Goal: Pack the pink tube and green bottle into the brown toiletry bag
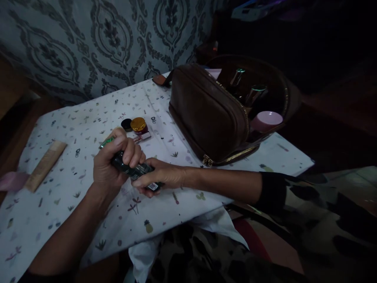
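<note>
Both of my hands grip one dark bottle (136, 169) with a green cap end, held tilted above the table. My left hand (113, 157) wraps around its upper part near the green end. The lower end, which bears a small white label, is in my right hand (157, 175). Just beyond my left hand sit a jar with a gold lid (138, 124), a small round black lid or pot (126, 125) and a small pinkish tube or case (143, 136). My fingers hide part of the bottle, and its printing is unreadable.
An unzipped brown toiletry bag (206, 114) stands at the right, holding green-topped bottles and a pink-lidded jar (267, 120). A beige tube (46, 166) and a pink object (13, 181) lie at the left. The patterned white tablecloth (97, 104) reaches the wall.
</note>
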Demonstrator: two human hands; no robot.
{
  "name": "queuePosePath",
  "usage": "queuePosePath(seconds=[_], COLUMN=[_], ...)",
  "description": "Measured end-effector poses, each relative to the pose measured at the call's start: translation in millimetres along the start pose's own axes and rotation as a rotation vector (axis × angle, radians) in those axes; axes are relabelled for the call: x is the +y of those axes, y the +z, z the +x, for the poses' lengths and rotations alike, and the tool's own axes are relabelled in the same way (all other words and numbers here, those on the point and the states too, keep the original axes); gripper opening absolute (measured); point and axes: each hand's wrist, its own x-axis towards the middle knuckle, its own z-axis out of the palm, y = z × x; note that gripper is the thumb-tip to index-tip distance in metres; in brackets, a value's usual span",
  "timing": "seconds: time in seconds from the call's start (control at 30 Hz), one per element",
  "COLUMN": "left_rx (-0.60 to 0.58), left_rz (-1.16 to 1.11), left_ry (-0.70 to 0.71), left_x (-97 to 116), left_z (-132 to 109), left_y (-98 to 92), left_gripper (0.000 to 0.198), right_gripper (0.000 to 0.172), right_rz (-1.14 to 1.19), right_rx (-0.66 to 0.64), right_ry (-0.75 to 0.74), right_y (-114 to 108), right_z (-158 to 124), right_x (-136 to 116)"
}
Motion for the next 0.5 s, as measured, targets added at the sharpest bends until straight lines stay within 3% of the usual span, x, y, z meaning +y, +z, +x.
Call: queuePosePath(seconds=[0.17, 0.33, 0.4, 0.5], left_rx=[0.061, 0.149, 0.164, 0.117], left_rz=[0.065, 0.125, 0.131, 0.107], left_ry=[0.049, 0.136, 0.13, 0.104], left_x=[-4.7, -9.9, -9.9, -6.8], left_z=[-0.3, 0.5, 1.0, 1.3], left_y=[3.8, 5.0, 6.9, 8.9], left_gripper=[0.037, 0.035, 0.035, 0.038], right_gripper=[0.021, 0.026, 0.024, 0.02], right_rz=[-0.263, -0.436, -0.445, -0.381], right_rx=[0.27, 0.525, 0.516, 0.371], right_ry=[-0.046, -0.293, -0.302, -0.169], right_y=[4.1, 5.4, 3.8, 0.6], right_z=[-1.5, 2.9, 2.5, -0.7], right_x=[0.7, 8.5, 8.6, 3.4])
